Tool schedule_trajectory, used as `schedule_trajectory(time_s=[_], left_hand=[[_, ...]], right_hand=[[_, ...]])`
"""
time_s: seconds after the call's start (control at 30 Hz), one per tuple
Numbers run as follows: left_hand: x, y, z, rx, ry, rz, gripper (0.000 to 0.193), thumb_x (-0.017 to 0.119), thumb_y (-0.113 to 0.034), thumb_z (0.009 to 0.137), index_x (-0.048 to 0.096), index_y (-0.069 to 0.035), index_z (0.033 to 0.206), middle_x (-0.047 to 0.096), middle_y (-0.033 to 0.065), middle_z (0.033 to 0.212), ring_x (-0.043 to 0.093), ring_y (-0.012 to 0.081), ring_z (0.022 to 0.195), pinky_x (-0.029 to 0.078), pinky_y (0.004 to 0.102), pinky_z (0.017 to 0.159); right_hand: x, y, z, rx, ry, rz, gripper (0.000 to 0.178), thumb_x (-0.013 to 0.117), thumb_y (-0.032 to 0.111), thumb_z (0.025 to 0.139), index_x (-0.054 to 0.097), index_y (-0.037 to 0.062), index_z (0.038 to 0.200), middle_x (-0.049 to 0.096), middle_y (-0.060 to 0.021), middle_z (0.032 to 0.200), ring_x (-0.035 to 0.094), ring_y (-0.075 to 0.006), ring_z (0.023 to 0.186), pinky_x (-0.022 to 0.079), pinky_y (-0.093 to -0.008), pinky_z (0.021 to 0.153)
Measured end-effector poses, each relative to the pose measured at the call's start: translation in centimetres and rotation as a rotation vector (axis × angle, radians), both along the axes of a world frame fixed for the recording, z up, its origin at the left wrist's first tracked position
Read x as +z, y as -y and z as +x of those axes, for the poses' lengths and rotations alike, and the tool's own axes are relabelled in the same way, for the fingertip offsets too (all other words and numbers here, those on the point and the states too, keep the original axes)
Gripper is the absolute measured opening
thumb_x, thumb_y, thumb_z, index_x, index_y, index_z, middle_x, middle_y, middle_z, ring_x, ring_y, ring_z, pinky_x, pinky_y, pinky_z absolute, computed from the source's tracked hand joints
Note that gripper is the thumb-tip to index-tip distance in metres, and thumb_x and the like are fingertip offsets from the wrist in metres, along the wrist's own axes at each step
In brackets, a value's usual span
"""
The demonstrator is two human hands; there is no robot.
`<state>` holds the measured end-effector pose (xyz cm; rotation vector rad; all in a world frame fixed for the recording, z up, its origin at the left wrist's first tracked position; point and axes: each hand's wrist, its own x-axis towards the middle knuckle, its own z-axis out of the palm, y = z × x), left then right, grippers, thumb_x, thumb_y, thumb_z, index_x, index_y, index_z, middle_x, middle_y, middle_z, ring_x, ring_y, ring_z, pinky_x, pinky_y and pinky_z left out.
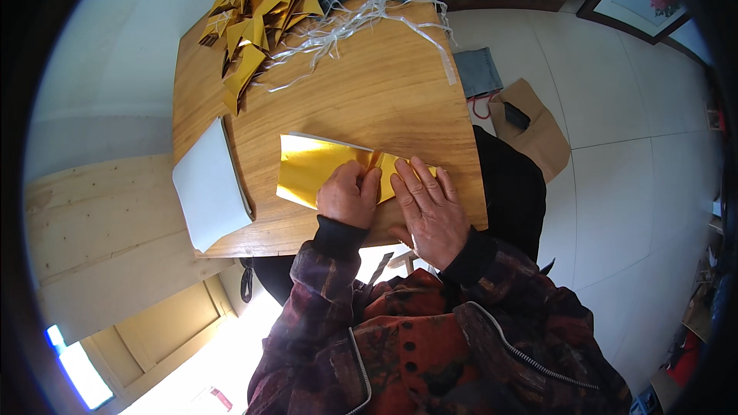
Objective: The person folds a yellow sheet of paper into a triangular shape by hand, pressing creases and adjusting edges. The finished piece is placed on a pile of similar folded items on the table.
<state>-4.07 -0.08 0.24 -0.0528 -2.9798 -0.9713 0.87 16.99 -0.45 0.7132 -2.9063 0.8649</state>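
A sheet of gold foil paper point(304, 167), folded into a long strip with a pale edge along its far side, lies near the front edge of the wooden table. My left hand point(347, 194) is closed on its middle, fingers curled and thumb against the paper by a crease. Beside it, my right hand point(432, 211) lies flat on the strip's right end with the fingers stretched out. The part of the paper under both hands is hidden.
A stack of white-backed sheets point(209, 188) sits at the table's left edge. Folded gold paper pieces point(261, 19) are heaped at the far left, next to tangled clear plastic strips point(361, 11). A brown paper bag point(538, 134) and a grey bag point(478, 71) are on the floor to the right.
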Motion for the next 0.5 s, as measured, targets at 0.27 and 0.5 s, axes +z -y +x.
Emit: schedule_trajectory(time_s=[0.27, 0.5], left_hand=[[-0.95, 0.2, 0.08, 0.037, -0.023, 0.052, 0.018, 0.069, -0.012, 0.087, 0.056, -0.004, 0.076, 0.06, 0.0088, 0.058, 0.058, 0.0199, 0.047, 0.045, 0.031, 0.048], [-0.11, -0.08, 0.34, 0.054, 0.019, 0.028, 0.015, 0.066, -0.02, 0.086, 0.059, -0.008, 0.092, 0.064, 0.0142, 0.089, 0.062, 0.0363, 0.076, 0.048, 0.0434, 0.062]], right_hand=[[0.16, 0.11, 0.01, -0.003, 0.001, 0.006, 0.082, 0.074, 0.036, 0.075, 0.041, -0.0016, 0.139, 0.032, -0.0159, 0.152, 0.026, -0.0314, 0.143, 0.018, -0.0481, 0.116], [-0.27, 0.02, 0.12, 0.008, -0.037, 0.066, 0.079, 0.072, 0.039, 0.077, 0.044, -0.0019, 0.138, 0.033, -0.0165, 0.152, 0.025, -0.0317, 0.143, 0.015, -0.0487, 0.117]])
